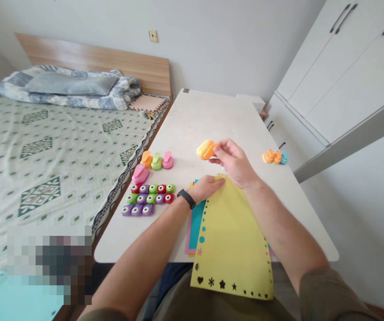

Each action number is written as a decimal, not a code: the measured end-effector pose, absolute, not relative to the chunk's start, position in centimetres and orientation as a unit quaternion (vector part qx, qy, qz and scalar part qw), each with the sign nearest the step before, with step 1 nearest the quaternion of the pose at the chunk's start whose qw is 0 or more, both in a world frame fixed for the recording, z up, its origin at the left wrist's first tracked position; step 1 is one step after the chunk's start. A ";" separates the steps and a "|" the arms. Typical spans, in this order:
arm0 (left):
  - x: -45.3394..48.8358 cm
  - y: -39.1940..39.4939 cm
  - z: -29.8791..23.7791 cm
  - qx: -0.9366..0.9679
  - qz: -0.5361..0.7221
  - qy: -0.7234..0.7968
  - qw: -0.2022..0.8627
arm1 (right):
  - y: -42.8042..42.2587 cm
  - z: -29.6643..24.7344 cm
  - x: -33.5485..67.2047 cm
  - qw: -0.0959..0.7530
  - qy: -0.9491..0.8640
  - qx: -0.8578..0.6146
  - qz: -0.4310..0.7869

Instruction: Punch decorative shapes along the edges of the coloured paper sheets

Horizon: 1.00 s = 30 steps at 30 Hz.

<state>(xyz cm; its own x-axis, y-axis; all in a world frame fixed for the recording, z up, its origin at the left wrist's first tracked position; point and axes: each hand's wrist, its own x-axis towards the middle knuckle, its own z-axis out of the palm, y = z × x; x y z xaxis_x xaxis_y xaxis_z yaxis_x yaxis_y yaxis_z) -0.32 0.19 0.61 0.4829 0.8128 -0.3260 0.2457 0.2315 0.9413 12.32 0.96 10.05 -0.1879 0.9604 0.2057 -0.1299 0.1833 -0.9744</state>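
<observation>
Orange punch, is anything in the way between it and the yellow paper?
Nothing visible is. The right hand holds the orange punch in its fingers just beyond the yellow paper's far edge, where the left hand rests. Only bare table shows between them.

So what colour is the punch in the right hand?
Orange; the punch shows best in head view.
</observation>
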 end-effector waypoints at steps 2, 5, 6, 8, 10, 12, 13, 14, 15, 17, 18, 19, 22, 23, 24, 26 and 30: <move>-0.3 0.0 0.5 0.572 0.223 0.445 0.651 | 0.9 9.6 16.3 0.551 -0.535 -0.372 0.521; -0.2 -0.1 0.3 0.555 0.224 0.424 0.680 | 0.8 8.0 21.6 0.595 -0.489 -0.387 0.507; -0.2 0.0 0.2 0.550 0.224 0.418 0.688 | 0.7 7.3 23.1 0.610 -0.473 -0.393 0.499; -0.2 0.0 0.0 0.543 0.223 0.412 0.697 | 0.5 6.2 25.6 0.626 -0.447 -0.413 0.488; -0.1 0.1 -0.1 0.541 0.223 0.418 0.695 | 0.2 5.4 27.5 0.633 -0.423 -0.433 0.482; -0.1 0.2 -0.2 0.540 0.224 0.424 0.691 | 0.0 4.7 28.8 0.637 -0.404 -0.450 0.478; -0.1 0.2 -0.2 0.540 0.225 0.425 0.690 | 0.0 4.4 29.3 0.637 -0.398 -0.456 0.478; -0.1 0.2 -0.3 0.540 0.226 0.425 0.690 | 0.0 4.2 29.7 0.634 -0.393 -0.462 0.479; -0.1 0.2 -0.3 0.539 0.228 0.423 0.692 | 0.1 3.9 30.0 0.631 -0.389 -0.467 0.483; -0.2 0.1 -0.3 0.531 0.232 0.414 0.702 | 0.2 3.4 30.4 0.623 -0.376 -0.474 0.496; -0.2 0.1 -0.3 0.525 0.234 0.408 0.710 | 0.4 3.1 30.6 0.620 -0.368 -0.477 0.503; -0.2 0.1 -0.2 0.518 0.236 0.402 0.717 | 0.5 2.8 30.7 0.618 -0.359 -0.478 0.510; -0.1 0.0 0.1 0.501 0.240 0.396 0.731 | 0.7 1.8 31.0 0.615 -0.329 -0.487 0.526; -0.1 -0.1 0.2 0.498 0.241 0.398 0.732 | 0.8 1.5 31.1 0.614 -0.318 -0.493 0.527; -0.1 -0.1 0.3 0.494 0.242 0.399 0.733 | 0.8 1.1 31.2 0.613 -0.309 -0.500 0.528; -0.1 -0.1 0.6 0.487 0.245 0.399 0.737 | 0.9 0.6 31.5 0.611 -0.297 -0.512 0.527; -0.1 -0.1 0.6 0.474 0.245 0.390 0.750 | 1.0 -0.1 31.8 0.606 -0.309 -0.521 0.517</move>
<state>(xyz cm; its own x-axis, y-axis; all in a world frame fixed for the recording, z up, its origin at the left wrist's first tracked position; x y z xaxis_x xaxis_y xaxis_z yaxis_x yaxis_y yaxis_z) -0.09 -0.10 0.63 0.5753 0.7380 -0.3526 0.0014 0.4302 0.9027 31.75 1.03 -0.14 0.2760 0.9471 -0.1639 -0.3046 -0.0756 -0.9495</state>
